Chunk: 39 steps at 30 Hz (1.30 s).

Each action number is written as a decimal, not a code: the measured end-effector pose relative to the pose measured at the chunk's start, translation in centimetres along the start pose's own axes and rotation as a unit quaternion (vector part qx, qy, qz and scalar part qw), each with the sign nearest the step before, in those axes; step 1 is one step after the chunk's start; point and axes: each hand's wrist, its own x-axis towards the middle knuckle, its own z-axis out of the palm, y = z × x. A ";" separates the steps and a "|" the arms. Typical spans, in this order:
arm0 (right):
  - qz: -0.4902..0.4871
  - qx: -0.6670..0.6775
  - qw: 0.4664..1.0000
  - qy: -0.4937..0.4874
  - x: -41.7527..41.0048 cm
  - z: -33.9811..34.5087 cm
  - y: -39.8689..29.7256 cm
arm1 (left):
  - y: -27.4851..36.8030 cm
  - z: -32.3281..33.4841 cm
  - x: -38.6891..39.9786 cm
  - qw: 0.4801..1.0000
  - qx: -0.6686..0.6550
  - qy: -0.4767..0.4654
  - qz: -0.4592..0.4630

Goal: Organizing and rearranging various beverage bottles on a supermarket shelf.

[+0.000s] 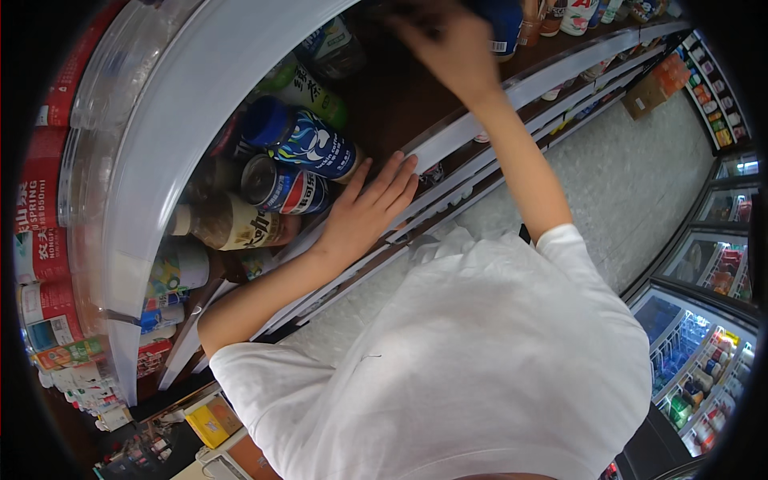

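Note:
My left hand (pixel 372 204) rests with spread fingers on the front edge of a brown shop shelf (pixel 384 108), holding nothing. Close to its fingertips stands a blue Luckin Coffee bottle (pixel 315 144), and beside that a Pepsi can (pixel 288 186). A brown drink bottle with a cream label (pixel 246 225) is near my left wrist. Behind them are a green tea bottle (pixel 309 90) and a dark bottle (pixel 333 48). My right hand (pixel 450 48) reaches deep over the shelf; it is blurred and its fingertips are in shadow, so whether it holds anything is unclear.
A blue container (pixel 501 27) and several small bottles (pixel 576 18) stand right of my right hand. An upper shelf edge (pixel 222 66) curves overhead, with red-labelled water bottles (pixel 45 198) above it. Lower shelves run below. Across the grey floor (pixel 630 174) are a cardboard box (pixel 645 96) and glass-door fridges (pixel 702 354).

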 end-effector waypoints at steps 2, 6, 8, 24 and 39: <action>0.031 -0.005 0.993 0.110 -1.1 -2.4 0.8 | 0.1 0.2 0.0 0.999 0.034 0.003 0.009; 0.043 -0.132 0.981 0.137 -1.3 -5.3 2.7 | 0.2 0.4 -0.2 0.999 0.053 0.010 -0.002; 0.019 -0.138 0.987 0.083 -0.9 -6.0 3.6 | 0.0 0.2 0.0 0.999 0.050 0.010 0.006; 0.038 0.017 0.966 -0.255 -3.9 2.2 3.3 | -0.1 0.2 0.0 0.999 0.040 0.010 0.012; 0.017 -0.128 0.959 -0.251 -3.5 6.3 1.7 | 0.1 0.1 -0.2 1.000 0.025 0.010 0.002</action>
